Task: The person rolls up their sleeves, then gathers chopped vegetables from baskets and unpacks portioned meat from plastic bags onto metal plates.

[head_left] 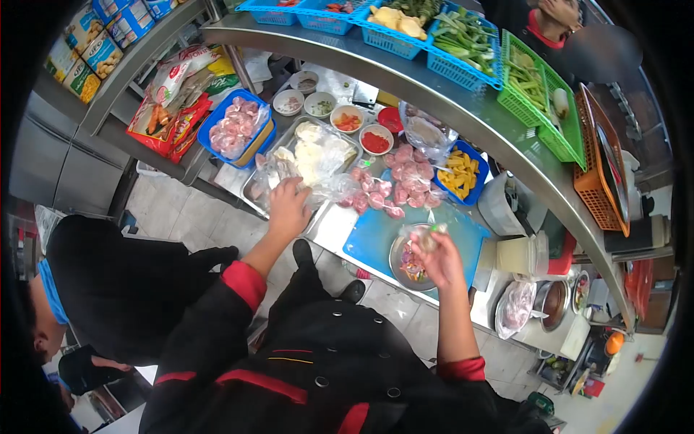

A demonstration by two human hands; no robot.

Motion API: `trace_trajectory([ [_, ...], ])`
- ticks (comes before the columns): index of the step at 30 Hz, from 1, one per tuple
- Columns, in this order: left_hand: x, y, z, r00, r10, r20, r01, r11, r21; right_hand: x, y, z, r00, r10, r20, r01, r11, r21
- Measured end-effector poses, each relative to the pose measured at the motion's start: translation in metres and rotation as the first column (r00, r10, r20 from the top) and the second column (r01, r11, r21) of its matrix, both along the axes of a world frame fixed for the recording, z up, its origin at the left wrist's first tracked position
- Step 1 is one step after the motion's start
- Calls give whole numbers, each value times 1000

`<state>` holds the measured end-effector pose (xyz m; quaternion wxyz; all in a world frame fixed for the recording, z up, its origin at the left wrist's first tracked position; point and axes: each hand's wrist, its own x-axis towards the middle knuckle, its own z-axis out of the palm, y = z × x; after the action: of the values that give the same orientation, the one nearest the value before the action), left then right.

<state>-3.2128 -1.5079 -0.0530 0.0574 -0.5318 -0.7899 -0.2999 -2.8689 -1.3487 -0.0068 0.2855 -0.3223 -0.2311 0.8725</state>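
My left hand [289, 206] rests on clear plastic at the lower edge of a metal tray [254, 189] that holds white food in bags; its fingers are spread. Over a metal bowl [396, 269] of chopped colourful pieces, my right hand [437, 254] pinches a small clear plastic bag [428, 240] with something pale and green in it. The bowl stands on a blue cutting board [365, 235]. Behind the board lie several bags of pink meat [416, 173]. Small bowls of chopped ingredients, one with red pieces [376, 139], stand beyond the tray.
A blue basket of bagged meat [236, 129] stands left; a blue tub of yellow pieces [460, 172] stands right. A steel shelf [318, 45] with vegetable baskets arches overhead. One person [116, 282] is at the left, another [549, 25] beyond the shelf.
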Motion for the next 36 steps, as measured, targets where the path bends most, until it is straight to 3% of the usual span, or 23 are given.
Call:
trace_trajectory([
  [2, -8, 14, -18, 960, -19, -280, -33, 983, -179, 35, -14, -3, 996, -67, 54, 68, 998, -18],
  [3, -11, 23, -18, 951, -6, -308, -54, 981, -186, 45, -20, -2, 996, -67, 51, 68, 998, -13],
  [8, -32, 63, 14, 977, -3, -212, -45, 974, -223, 67, -35, 4, 985, -156, 75, 159, 987, -24],
  [9, -40, 68, 34, 959, 51, 278, 54, 932, -360, 66, -34, 5, 984, -162, 74, 164, 986, -26],
  [11, -56, 78, 38, 709, 161, 687, 216, 878, -428, 66, -30, 8, 979, -192, 75, 193, 981, -10],
  [14, -82, 82, 11, 712, -36, 702, 248, 947, -203, 53, -24, 10, 980, -193, 45, 194, 981, -27],
  [15, -80, 83, 7, 990, -84, 114, 129, 872, -472, 44, -22, 10, 981, -188, 48, 189, 982, -25],
  [16, -73, 82, 2, 990, -79, 116, 125, 874, -469, 33, -21, 11, 984, -172, 56, 173, 985, -21],
  [17, -65, 80, -7, 962, -220, -162, 79, 791, -607, 20, -19, 13, 986, -156, 63, 157, 987, -16],
  [18, -59, 78, -14, 835, -384, -395, -16, 699, -715, 5, -17, 18, 986, -152, 67, 153, 988, -11],
  [19, -56, 80, -21, 838, -381, -391, -13, 702, -712, -11, -16, 25, 985, -150, 88, 149, 989, 15],
  [22, -62, 82, -23, 877, -414, -244, 134, 698, -704, -42, -8, 34, 983, -151, 108, 148, 988, 39],
  [25, -98, 78, 5, 904, -310, 295, 424, 746, -514, -73, -4, 50, 988, -134, 83, 126, 988, 87],
  [26, -112, 77, 9, 903, -309, 298, 424, 750, -508, -80, -2, 49, 987, -131, 88, 123, 988, 92],
  [27, -127, 76, 15, 674, -199, 712, 552, 775, -306, -84, 0, 45, 989, -145, 38, 143, 988, 53],
  [28, -141, 74, 20, 268, -106, 958, 567, 821, -68, -92, 3, 41, 987, -160, -14, 160, 987, 14],
  [29, -143, 67, 59, 94, -188, 978, 514, 850, 114, -104, 4, 38, 975, -211, -66, 210, 978, -15],
  [30, -151, 64, 71, 95, -193, 977, 508, 853, 119, -124, 2, 46, 977, -204, -66, 204, 979, -10],
  [32, -166, 58, 86, -295, -264, 918, 172, 931, 323, -166, -7, 67, 965, -253, -76, 249, 967, -53],
  [33, -171, 55, 97, -390, -334, 858, 86, 915, 395, -176, -8, 66, 978, -177, -113, 175, 984, -27],
  [34, -183, 50, 94, -385, -338, 859, 79, 915, 396, -183, -6, 55, 979, -169, -116, 167, 986, -26],
  [36, -218, 27, 80, -554, -424, 716, -129, 894, 430, -194, 1, 29, 989, 0, -147, -8, 999, -54],
])
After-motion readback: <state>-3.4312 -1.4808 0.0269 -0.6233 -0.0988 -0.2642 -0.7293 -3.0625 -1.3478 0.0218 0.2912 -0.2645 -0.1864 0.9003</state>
